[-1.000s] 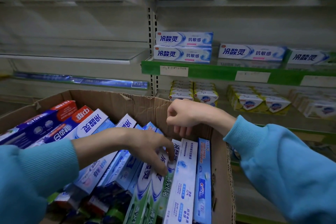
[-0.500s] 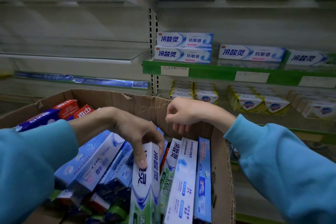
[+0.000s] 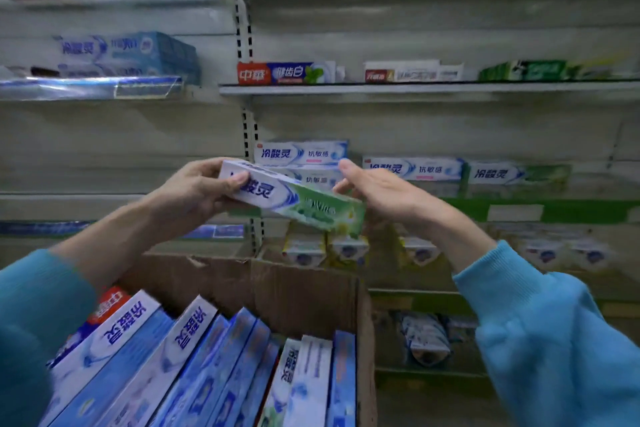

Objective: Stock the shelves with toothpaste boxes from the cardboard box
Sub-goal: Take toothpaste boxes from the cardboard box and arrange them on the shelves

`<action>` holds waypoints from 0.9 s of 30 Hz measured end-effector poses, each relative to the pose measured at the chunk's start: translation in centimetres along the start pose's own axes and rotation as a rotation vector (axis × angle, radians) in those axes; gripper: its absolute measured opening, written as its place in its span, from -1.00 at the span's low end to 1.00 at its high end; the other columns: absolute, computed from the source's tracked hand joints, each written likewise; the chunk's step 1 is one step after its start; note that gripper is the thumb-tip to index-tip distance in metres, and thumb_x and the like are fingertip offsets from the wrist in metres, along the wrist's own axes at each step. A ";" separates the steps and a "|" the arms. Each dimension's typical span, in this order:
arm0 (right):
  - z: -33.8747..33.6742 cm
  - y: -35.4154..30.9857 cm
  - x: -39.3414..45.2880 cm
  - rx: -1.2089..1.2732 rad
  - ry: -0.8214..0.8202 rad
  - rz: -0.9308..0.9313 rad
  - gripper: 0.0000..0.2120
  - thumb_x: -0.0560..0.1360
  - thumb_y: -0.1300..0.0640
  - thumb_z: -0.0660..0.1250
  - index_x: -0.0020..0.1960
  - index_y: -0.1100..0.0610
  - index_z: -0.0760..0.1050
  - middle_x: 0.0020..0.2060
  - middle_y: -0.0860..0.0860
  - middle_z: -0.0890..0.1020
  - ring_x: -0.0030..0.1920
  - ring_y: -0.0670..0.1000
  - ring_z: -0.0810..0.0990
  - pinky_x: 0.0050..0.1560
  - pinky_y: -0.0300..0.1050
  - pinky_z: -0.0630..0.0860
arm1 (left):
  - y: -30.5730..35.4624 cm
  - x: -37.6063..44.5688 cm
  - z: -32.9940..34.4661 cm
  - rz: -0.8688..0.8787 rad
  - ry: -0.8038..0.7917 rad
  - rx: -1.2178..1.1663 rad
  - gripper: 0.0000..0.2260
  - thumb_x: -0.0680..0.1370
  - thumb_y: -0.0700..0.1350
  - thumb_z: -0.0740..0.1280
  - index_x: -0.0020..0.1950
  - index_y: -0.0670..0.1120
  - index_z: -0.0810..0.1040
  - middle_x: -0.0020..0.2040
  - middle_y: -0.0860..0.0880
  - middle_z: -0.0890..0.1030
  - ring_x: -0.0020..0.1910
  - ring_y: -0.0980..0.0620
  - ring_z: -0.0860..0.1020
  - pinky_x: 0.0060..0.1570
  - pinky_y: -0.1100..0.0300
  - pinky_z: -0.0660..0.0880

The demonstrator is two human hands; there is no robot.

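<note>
A white, blue and green toothpaste box (image 3: 294,199) is held up in front of the shelves. My left hand (image 3: 197,191) grips its left end, thumb on the front face. My right hand (image 3: 377,192) meets its right end with fingers mostly straight, touching the far side. Below, the brown cardboard box (image 3: 301,291) holds several blue and white toothpaste boxes (image 3: 194,360) standing on end. Behind the held box, the green-edged shelf (image 3: 561,211) carries matching white and blue boxes (image 3: 412,168), two of them stacked at its left end.
A higher shelf (image 3: 415,88) holds a red and blue box (image 3: 284,73) and other cartons. Soap packs (image 3: 304,250) sit on the shelf under the green edge. A perforated upright (image 3: 247,128) divides the bays; the left bay has shelves with blue rails (image 3: 90,87).
My left hand lifted the green-ended box out of the carton up to shelf height. My right hand left the carton rim and came to the box's right end. The view tilted upward.
</note>
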State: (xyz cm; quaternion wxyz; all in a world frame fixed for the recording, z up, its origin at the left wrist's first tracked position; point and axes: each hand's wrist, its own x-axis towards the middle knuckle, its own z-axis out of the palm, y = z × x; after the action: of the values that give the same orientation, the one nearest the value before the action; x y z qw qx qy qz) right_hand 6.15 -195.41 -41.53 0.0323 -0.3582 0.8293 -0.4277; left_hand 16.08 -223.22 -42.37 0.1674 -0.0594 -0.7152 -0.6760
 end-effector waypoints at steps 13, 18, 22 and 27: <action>-13.8 8.8 -1.2 0.222 0.564 0.076 -0.55 0.58 0.17 0.37 0.36 0.32 0.31 -0.10 0.13 0.59 -0.34 0.01 0.55 -0.39 -0.15 0.50 | 1.3 9.4 17.1 0.028 0.088 -0.158 -0.75 0.58 -0.39 0.31 0.26 -0.30 0.45 0.12 -0.25 0.60 0.05 -0.13 0.64 0.01 0.11 0.66; -18.9 12.6 -1.8 0.193 0.704 0.167 -0.49 0.58 0.17 0.37 0.43 0.35 0.30 -0.01 0.20 0.63 -0.24 0.05 0.62 -0.26 -0.05 0.61 | 1.4 12.7 23.3 0.066 0.123 0.164 -0.64 0.50 -0.27 0.50 0.23 -0.28 0.46 0.10 -0.23 0.65 -0.02 -0.11 0.68 -0.03 0.04 0.65; -21.5 15.2 -2.6 0.018 0.811 0.279 -0.69 0.60 0.14 0.32 0.28 0.29 0.46 0.01 0.12 0.64 0.02 0.16 0.66 0.11 0.14 0.59 | -0.4 14.6 28.4 0.085 0.127 0.362 -0.65 0.42 -0.14 0.60 0.10 -0.14 0.54 -0.04 -0.10 0.68 -0.12 -0.06 0.70 -0.01 0.00 0.66; -23.4 20.5 -3.7 -0.240 0.804 0.520 -0.74 0.62 0.13 0.27 0.21 0.28 0.41 0.24 0.21 0.53 0.22 0.21 0.53 0.21 0.05 0.47 | -3.5 18.3 34.4 0.019 0.042 0.435 -0.67 0.44 -0.08 0.58 0.03 -0.06 0.47 0.05 -0.12 0.62 0.06 -0.13 0.62 0.19 -0.10 0.57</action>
State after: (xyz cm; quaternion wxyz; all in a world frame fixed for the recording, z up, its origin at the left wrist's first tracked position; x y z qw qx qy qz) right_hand -11.09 -169.29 -42.68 -0.2261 0.0528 0.8814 -0.4115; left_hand -7.66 -192.15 -40.81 0.1974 -0.0143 -0.8400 -0.5052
